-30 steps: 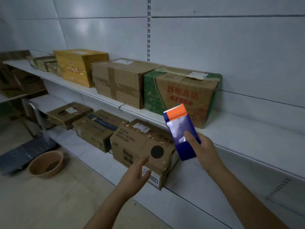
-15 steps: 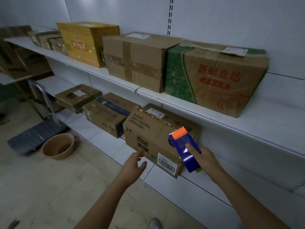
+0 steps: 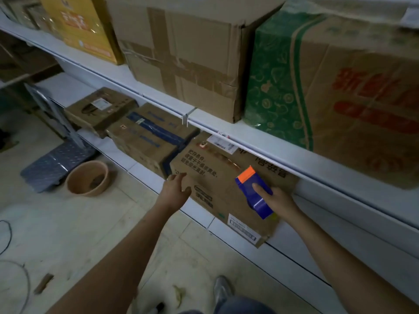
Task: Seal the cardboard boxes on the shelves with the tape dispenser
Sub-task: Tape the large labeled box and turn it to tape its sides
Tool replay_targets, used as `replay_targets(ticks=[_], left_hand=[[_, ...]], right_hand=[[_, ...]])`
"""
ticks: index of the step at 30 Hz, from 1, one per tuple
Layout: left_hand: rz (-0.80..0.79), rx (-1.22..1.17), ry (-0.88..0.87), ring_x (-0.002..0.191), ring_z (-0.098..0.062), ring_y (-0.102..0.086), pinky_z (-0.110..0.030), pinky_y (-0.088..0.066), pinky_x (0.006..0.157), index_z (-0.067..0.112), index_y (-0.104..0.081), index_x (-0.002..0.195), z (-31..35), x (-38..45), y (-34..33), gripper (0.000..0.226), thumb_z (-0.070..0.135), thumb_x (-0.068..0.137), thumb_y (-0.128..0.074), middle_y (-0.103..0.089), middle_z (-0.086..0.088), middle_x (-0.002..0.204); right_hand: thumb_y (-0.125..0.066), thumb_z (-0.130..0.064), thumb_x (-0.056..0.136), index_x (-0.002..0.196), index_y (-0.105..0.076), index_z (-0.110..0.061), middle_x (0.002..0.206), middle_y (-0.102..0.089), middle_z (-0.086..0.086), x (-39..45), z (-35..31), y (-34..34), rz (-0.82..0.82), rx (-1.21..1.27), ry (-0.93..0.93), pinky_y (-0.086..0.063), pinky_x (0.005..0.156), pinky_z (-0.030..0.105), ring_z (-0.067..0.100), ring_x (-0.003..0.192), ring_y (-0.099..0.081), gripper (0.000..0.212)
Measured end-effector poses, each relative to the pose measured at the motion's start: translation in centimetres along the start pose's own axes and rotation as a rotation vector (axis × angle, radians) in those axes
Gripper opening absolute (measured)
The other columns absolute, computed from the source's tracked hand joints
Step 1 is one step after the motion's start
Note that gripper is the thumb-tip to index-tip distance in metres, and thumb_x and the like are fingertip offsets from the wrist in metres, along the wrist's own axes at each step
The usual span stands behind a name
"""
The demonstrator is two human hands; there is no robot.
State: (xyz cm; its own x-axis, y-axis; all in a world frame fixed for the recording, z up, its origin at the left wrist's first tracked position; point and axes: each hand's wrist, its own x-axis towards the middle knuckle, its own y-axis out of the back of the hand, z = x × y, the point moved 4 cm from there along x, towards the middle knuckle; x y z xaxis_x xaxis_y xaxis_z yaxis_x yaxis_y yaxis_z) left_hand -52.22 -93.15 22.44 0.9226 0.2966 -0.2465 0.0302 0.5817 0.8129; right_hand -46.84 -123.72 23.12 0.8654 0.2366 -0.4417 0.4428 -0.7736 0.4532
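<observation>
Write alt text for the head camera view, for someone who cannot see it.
A person's right hand holds a blue and orange tape dispenser against a cardboard box on the lower shelf, while the left hand steadies the box's left corner. More boxes fill the shelf above.

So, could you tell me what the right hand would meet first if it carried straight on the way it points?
Probably the cardboard box: the right hand holds the tape dispenser just over it, though depth is unclear.
</observation>
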Motion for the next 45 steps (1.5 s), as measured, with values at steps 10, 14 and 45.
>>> replay_targets(ticks=[10,14,45], left_hand=[[-0.022,-0.038,0.098,0.141,-0.038,-0.034,-0.051,-0.035,0.115,0.011,-0.035,0.15,-1.9,9.0,0.9,0.062,0.029,0.097,-0.059,-0.033,-0.018,0.155],[-0.072,-0.173,0.166,0.145,-0.037,-0.031,-0.055,-0.032,0.116,0.013,-0.022,0.156,-4.1,12.4,-0.4,0.091,0.056,0.086,-0.061,-0.031,-0.016,0.158],[-0.703,-0.1,0.276,0.106,-0.032,-0.063,-0.04,-0.049,0.082,0.007,-0.063,0.122,-8.0,10.9,-4.7,0.089,0.083,0.087,-0.031,-0.066,-0.014,0.122]], right_hand=[[-0.042,-0.092,0.068,0.081,-0.062,-0.016,0.072,-0.068,0.001,1.6,0.2,-0.7,-0.007,-0.385,0.024,-0.051,0.062,0.033,0.016,0.069,-0.066,0.08],[-0.045,-0.087,0.074,0.079,-0.058,-0.019,0.073,-0.065,0.002,1.2,0.5,-2.2,0.038,-0.506,0.037,-0.052,0.061,0.031,0.016,0.069,-0.063,0.069],[-0.051,-0.061,0.087,0.08,-0.065,-0.027,0.059,-0.068,-0.017,-4.6,-0.5,-2.2,-0.218,-0.265,-0.348,-0.039,0.049,0.011,-0.004,0.052,-0.06,0.038]])
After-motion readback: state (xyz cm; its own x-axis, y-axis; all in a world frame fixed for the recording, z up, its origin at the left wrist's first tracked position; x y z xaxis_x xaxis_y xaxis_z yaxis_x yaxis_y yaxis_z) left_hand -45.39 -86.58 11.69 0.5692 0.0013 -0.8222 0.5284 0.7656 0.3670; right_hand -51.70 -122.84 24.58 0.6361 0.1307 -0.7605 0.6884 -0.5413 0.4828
